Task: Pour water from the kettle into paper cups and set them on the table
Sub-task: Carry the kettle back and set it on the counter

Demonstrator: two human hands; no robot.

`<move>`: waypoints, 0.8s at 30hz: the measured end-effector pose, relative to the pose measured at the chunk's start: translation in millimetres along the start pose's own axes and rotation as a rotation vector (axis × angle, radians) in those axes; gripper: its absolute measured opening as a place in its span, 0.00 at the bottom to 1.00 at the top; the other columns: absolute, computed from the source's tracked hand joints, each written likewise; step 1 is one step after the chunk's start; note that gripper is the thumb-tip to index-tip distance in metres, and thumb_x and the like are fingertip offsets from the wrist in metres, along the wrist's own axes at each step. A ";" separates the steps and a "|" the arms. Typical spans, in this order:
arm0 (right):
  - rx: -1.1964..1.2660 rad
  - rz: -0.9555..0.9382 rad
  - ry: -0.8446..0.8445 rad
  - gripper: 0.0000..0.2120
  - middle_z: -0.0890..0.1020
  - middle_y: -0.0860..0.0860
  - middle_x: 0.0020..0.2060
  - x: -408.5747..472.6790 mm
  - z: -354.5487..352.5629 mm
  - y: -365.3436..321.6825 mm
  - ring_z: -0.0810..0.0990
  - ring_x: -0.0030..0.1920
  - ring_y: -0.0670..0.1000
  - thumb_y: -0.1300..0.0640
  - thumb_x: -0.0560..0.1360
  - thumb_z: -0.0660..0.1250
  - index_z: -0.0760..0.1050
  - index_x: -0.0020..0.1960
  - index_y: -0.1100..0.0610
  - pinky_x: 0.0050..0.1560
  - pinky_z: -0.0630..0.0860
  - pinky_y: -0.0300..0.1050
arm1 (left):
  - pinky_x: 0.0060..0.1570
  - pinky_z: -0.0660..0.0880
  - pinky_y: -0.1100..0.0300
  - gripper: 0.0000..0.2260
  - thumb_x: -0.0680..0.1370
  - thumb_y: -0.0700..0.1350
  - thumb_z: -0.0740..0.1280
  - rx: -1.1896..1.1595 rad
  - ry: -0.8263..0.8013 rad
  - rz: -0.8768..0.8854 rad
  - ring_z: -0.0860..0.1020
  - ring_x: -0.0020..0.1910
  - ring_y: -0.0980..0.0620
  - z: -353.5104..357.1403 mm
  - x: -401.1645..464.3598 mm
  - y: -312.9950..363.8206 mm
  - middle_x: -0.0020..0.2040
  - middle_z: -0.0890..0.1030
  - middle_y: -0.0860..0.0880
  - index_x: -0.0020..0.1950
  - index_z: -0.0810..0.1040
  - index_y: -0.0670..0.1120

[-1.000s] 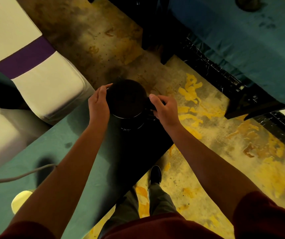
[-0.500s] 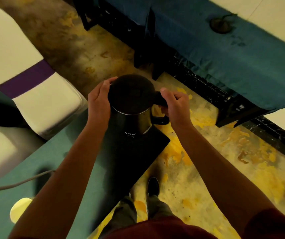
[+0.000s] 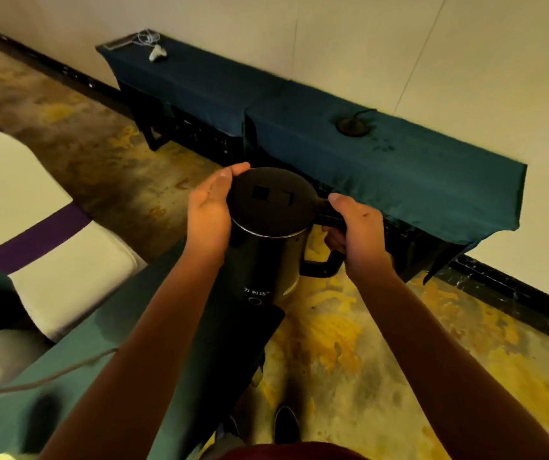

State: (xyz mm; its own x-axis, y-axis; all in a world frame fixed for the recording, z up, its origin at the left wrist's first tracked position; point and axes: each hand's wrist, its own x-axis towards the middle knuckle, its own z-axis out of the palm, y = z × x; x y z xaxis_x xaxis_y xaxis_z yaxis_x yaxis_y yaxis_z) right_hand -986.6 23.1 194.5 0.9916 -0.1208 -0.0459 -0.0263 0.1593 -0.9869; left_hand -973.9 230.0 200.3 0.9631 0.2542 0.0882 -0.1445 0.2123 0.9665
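Centrally, kettle (image 3: 266, 234): held upright, handle pointing toward frame right.
Right hand (image 3: 359, 234): fingers curled round handle.
Left hand (image 3: 208, 210): fingers straight, pressed against kettle side.
Surface: green-clothed table (image 3: 77, 370), lower left.

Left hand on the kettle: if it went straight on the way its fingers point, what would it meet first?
Probably the dark-clothed side table against the wall; the left hand lies flat on the kettle, fingers pointing past it. Depth is unclear.

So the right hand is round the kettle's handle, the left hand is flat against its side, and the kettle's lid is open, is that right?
Not quite: the lid is closed. The head view shows the kettle with its dark lid sitting flat on top. The rest stands: the right hand has its fingers curled round the handle, and the left hand lies flat against the kettle's side.
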 end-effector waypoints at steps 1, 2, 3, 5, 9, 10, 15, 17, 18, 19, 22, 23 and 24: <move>-0.003 -0.014 0.015 0.20 0.67 0.51 0.20 -0.4 -7.1 -5.1 0.62 0.19 0.49 0.48 0.74 0.68 0.74 0.30 0.61 0.26 0.60 0.41 | 0.51 0.80 0.55 0.14 0.81 0.48 0.59 0.014 -0.014 -0.004 0.84 0.53 0.46 9.5 0.1 2.5 0.52 0.86 0.45 0.54 0.85 0.50; -0.010 -0.019 0.030 0.21 0.67 0.51 0.19 -0.1 -12.8 -7.8 0.62 0.19 0.49 0.47 0.74 0.67 0.74 0.30 0.62 0.26 0.60 0.40 | 0.51 0.80 0.55 0.14 0.81 0.49 0.59 0.027 -0.026 -0.010 0.84 0.53 0.47 16.7 0.3 4.1 0.52 0.86 0.46 0.54 0.85 0.52; -0.007 -0.021 0.058 0.21 0.67 0.51 0.19 -0.1 -18.9 -12.9 0.63 0.19 0.48 0.47 0.74 0.67 0.75 0.30 0.60 0.25 0.61 0.40 | 0.51 0.80 0.55 0.14 0.80 0.50 0.59 0.038 -0.041 -0.013 0.84 0.53 0.48 25.4 1.7 6.9 0.52 0.86 0.47 0.53 0.85 0.53; 0.003 -0.024 0.111 0.19 0.70 0.55 0.22 0.1 -27.8 -20.4 0.64 0.19 0.48 0.45 0.71 0.68 0.77 0.26 0.55 0.25 0.61 0.40 | 0.49 0.79 0.57 0.14 0.79 0.51 0.60 0.052 -0.070 -0.011 0.84 0.53 0.50 39.1 4.3 11.7 0.52 0.86 0.49 0.51 0.86 0.55; 0.035 -0.037 0.238 0.18 0.74 0.55 0.22 1.4 -48.1 -30.2 0.65 0.18 0.47 0.45 0.68 0.69 0.78 0.25 0.54 0.25 0.61 0.40 | 0.54 0.80 0.53 0.12 0.80 0.50 0.61 0.098 -0.126 -0.026 0.84 0.51 0.55 68.1 11.8 12.0 0.51 0.86 0.55 0.52 0.85 0.57; 0.052 -0.035 0.268 0.17 0.75 0.55 0.23 1.4 -52.3 -33.6 0.67 0.18 0.46 0.44 0.67 0.69 0.77 0.26 0.54 0.24 0.62 0.39 | 0.55 0.80 0.53 0.12 0.80 0.49 0.62 0.105 -0.150 -0.010 0.84 0.51 0.56 74.6 12.2 14.5 0.51 0.86 0.57 0.52 0.85 0.58; 0.053 -0.046 0.361 0.16 0.74 0.56 0.26 7.0 -74.0 -53.5 0.69 0.21 0.46 0.46 0.69 0.69 0.76 0.32 0.59 0.25 0.62 0.39 | 0.58 0.78 0.50 0.12 0.81 0.47 0.62 0.061 -0.289 0.010 0.84 0.54 0.52 113.0 26.5 19.7 0.53 0.86 0.52 0.55 0.85 0.54; 0.069 -0.059 0.370 0.15 0.73 0.56 0.27 15.6 -85.9 -61.9 0.69 0.21 0.45 0.48 0.69 0.69 0.76 0.32 0.59 0.24 0.62 0.38 | 0.57 0.78 0.51 0.12 0.80 0.47 0.62 0.036 -0.310 0.012 0.84 0.54 0.52 131.6 31.7 15.0 0.53 0.86 0.51 0.55 0.85 0.53; 0.064 -0.062 0.371 0.14 0.74 0.55 0.26 21.5 -93.1 -65.2 0.69 0.20 0.45 0.48 0.69 0.69 0.77 0.30 0.56 0.25 0.62 0.39 | 0.57 0.78 0.52 0.11 0.80 0.47 0.63 0.029 -0.314 0.014 0.84 0.54 0.52 141.8 35.8 11.6 0.52 0.86 0.51 0.55 0.85 0.54; 0.054 -0.062 0.373 0.14 0.75 0.54 0.25 26.7 -98.5 -67.1 0.68 0.21 0.45 0.48 0.69 0.69 0.77 0.27 0.54 0.25 0.62 0.39 | 0.56 0.78 0.52 0.11 0.80 0.47 0.63 0.026 -0.320 0.016 0.84 0.53 0.52 150.0 39.5 9.4 0.52 0.86 0.51 0.55 0.85 0.54; 0.039 -0.064 0.390 0.16 0.75 0.53 0.24 49.2 -122.1 -69.2 0.67 0.23 0.50 0.48 0.69 0.68 0.79 0.25 0.53 0.28 0.62 0.44 | 0.58 0.77 0.50 0.11 0.80 0.47 0.64 0.021 -0.339 -0.011 0.84 0.54 0.52 179.6 58.3 0.1 0.53 0.86 0.51 0.55 0.85 0.55; 0.044 -0.067 0.384 0.16 0.74 0.53 0.24 60.6 -132.5 -68.8 0.66 0.24 0.51 0.47 0.69 0.68 0.79 0.25 0.52 0.28 0.62 0.44 | 0.59 0.77 0.50 0.11 0.80 0.47 0.64 0.018 -0.340 -0.012 0.84 0.55 0.51 191.2 65.6 -5.0 0.53 0.86 0.50 0.55 0.85 0.54; 0.047 -0.074 0.371 0.16 0.74 0.52 0.23 71.0 -140.7 -69.0 0.66 0.23 0.51 0.47 0.69 0.69 0.79 0.25 0.52 0.28 0.62 0.44 | 0.59 0.77 0.51 0.11 0.80 0.47 0.64 0.007 -0.343 -0.001 0.83 0.55 0.51 200.3 71.7 -9.6 0.53 0.86 0.50 0.56 0.85 0.53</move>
State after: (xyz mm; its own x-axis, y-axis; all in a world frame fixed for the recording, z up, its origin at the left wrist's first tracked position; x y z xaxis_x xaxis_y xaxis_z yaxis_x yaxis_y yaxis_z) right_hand -932.2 -134.4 237.5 0.8771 -0.4789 -0.0361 0.0580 0.1802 -0.9819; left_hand -858.1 57.3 245.6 0.9836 -0.0788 0.1620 -0.1429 0.2058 0.9681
